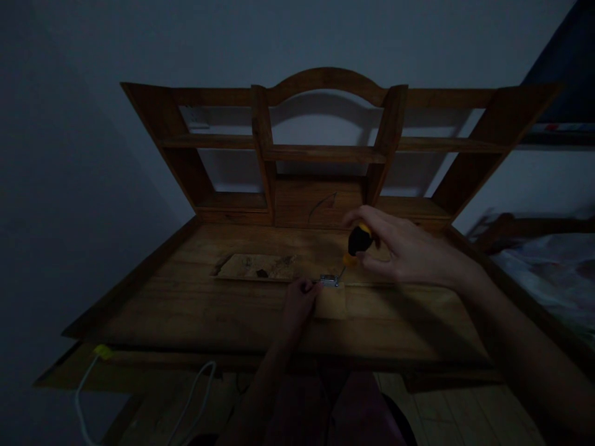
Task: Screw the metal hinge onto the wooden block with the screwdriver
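Observation:
My right hand (pixel 390 248) grips a screwdriver (pixel 360 238) with a stubby black and yellow handle. Its thin shaft slants down to the right end of a small silver metal fitting (pixel 330 280), which looks like a hinge or latch. That fitting lies along the far edge of a small pale wooden block (pixel 331 302) on the desk. With fingers pinched at the fitting's left end, my left hand (pixel 300 300) holds it there. Whether the screwdriver tip sits in a screw is too small to tell.
A torn, pale board piece (pixel 258 266) lies on the wooden desk (pixel 186 310), left of my hands. Behind rises a wooden shelf unit (pixel 325 153) against the wall. A white cable (pixel 195 387) hangs below the front edge. Plastic-covered stuff (pixel 553 279) is at right.

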`<state>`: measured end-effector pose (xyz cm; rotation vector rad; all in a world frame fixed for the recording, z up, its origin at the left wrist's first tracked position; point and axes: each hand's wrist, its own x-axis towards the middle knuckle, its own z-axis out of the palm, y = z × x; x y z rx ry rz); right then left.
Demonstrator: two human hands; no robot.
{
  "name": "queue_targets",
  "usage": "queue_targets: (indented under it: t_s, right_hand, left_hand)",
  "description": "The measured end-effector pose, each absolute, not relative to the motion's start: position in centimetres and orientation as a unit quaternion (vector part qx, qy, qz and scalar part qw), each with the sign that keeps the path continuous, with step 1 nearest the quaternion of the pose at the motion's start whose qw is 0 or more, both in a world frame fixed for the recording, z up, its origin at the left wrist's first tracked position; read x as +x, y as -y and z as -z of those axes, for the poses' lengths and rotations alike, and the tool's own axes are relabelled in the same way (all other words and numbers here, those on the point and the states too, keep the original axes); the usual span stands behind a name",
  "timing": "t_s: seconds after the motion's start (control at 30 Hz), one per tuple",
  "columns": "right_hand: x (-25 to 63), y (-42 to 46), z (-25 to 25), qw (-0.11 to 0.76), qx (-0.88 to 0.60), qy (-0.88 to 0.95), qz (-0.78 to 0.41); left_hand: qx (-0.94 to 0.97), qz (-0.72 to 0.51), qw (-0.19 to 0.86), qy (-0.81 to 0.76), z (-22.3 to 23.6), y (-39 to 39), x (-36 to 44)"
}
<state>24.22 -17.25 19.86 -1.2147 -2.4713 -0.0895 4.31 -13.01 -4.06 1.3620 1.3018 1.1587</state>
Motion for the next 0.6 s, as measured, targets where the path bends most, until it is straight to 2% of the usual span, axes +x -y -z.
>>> queue_targets:
  t_s: [0.2,0.3,0.43,0.6]
  right_hand:
    - [24.0,17.0,-19.8,0.190,-0.461,0.864,0.066]
    - [24.0,16.8,-19.8,0.193,-0.423,0.885,0.033]
    - [24.0,16.6,-19.7,0.191,-0.467,0.860,0.077]
    - [23.9,16.7,-19.8,0.186,-0.436,0.880,0.039]
  left_hand:
    - [0.557,-0.462,0.444,-0.529,3.1,13.2,4.3]
    - [0.562,-0.461,0.439,-0.528,2.8,13.3,4.3]
    - [0.558,-0.460,0.436,-0.537,3.0,13.2,4.4]
    - [0.546,-0.465,0.458,-0.525,2.7,13.4,4.4]
